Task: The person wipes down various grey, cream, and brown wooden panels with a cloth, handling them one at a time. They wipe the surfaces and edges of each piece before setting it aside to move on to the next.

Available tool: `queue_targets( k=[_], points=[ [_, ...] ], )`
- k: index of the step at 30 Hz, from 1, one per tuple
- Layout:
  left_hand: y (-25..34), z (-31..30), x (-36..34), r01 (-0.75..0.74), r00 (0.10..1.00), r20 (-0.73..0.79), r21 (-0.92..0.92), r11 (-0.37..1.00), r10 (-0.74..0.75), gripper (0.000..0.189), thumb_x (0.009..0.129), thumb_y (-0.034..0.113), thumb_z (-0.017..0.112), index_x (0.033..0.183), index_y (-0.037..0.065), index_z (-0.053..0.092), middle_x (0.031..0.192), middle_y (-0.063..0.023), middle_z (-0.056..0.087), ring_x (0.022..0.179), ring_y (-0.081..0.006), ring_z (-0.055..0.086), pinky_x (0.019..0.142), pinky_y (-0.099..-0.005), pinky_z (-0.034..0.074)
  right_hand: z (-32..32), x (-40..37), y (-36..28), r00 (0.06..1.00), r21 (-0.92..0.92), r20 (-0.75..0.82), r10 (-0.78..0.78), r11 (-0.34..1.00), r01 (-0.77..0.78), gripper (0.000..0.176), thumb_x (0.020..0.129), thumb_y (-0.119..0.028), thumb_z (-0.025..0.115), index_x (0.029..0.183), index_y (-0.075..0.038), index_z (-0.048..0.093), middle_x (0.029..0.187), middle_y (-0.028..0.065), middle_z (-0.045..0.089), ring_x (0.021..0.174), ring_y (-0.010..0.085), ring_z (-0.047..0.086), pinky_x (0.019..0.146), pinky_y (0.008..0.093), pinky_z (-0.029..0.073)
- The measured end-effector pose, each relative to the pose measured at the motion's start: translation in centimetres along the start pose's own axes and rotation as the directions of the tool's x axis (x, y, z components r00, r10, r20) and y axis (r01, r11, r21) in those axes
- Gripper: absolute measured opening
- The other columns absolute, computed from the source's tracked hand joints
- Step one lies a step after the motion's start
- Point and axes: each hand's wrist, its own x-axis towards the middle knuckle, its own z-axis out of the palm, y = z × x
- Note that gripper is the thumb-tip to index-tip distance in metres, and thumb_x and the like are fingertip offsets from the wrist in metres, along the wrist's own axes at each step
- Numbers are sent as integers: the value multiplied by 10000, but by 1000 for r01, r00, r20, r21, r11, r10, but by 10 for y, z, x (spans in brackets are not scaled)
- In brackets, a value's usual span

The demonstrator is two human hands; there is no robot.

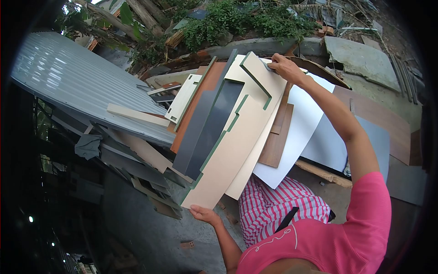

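A long cream board (228, 157) with notched, green edges lies slanted across a stack of panels. My left hand (204, 214) grips its near lower corner, thumb on top and fingers underneath. At the board's far end, my right hand (286, 69) is closed beside the upper edge, with a small grey thing (268, 66) partly showing at the fingertips; its kind is not clear. Beneath and left of the cream board are dark grey panels (194, 132) and an orange-brown panel (211, 82). Brown wood-look strips (279, 148) and a large white sheet (299, 123) stick out on the right.
A corrugated metal sheet (86, 84) slopes at the left, with a pile of offcuts (146, 173) below it. More flat panels (378, 114) lie at the right. Plants (246, 27) and a concrete slab (362, 59) are at the back. A brick piece (187, 245) rests on the floor.
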Motion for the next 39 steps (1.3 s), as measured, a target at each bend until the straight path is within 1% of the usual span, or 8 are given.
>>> queue_targets(
  k=[5,7,10,15,24,29,33,39],
  points=[
    [-4,5,11,-87,996,-19,17,996,87,479,985,336,331,987,-116,488,885,-214,564,764,-248,569,695,-348,471,-38,16,89,984,-421,-148,-95,907,24,260,788,-18,513,1016,-100,607,1043,126,490,1005,258,527,805,338,472],
    [-4,8,11,-51,998,-28,-15,999,51,478,984,337,335,991,-115,493,885,-207,568,770,-241,567,701,-343,471,-56,12,108,821,-173,-532,209,922,-347,316,809,-53,489,1100,-118,595,1020,165,527,979,290,543,834,364,453],
    [2,12,14,41,999,-22,-87,995,-43,483,980,356,350,978,-101,507,889,-195,575,770,-231,564,704,-337,470,-44,-9,138,653,-93,-720,233,901,-424,350,815,-147,486,1149,-122,588,897,156,602,884,298,564,756,370,447],
    [4,17,22,221,974,117,-288,932,-195,454,970,376,377,1004,-50,527,926,-122,600,822,-171,589,732,-297,487,6,-43,52,728,422,-93,679,689,-589,368,812,-182,473,1155,-96,576,1063,208,579,994,324,559,864,394,419],
    [-17,13,26,585,809,301,-337,737,-505,588,944,444,387,1248,-58,423,1214,-175,512,1111,-234,521,927,-324,413,66,-66,-129,890,289,-64,451,862,-416,290,787,-198,515,1014,-47,613,1006,156,617,887,334,601,791,397,457],
    [-13,14,25,643,766,355,-439,628,-537,533,958,402,373,1276,-23,411,1237,-113,508,1114,-215,515,918,-317,419,62,-107,-279,999,321,8,-39,946,35,209,760,-131,571,961,-93,611,857,68,611,777,245,555,748,382,351],
    [-11,10,26,715,696,497,-546,436,-519,619,943,503,307,1327,19,353,1305,-144,434,1185,-253,457,973,-353,389,71,-141,-391,862,589,81,-501,721,364,196,757,-157,637,943,-110,598,835,62,560,786,218,538,755,359,341],
    [-13,6,32,768,624,642,-611,194,-446,608,953,511,243,1287,31,409,1252,-124,491,1162,-247,472,992,-391,358,69,-125,-355,921,431,52,-386,841,327,170,749,-173,644,898,-110,591,757,55,558,738,227,550,724,369,349]
  ],
)
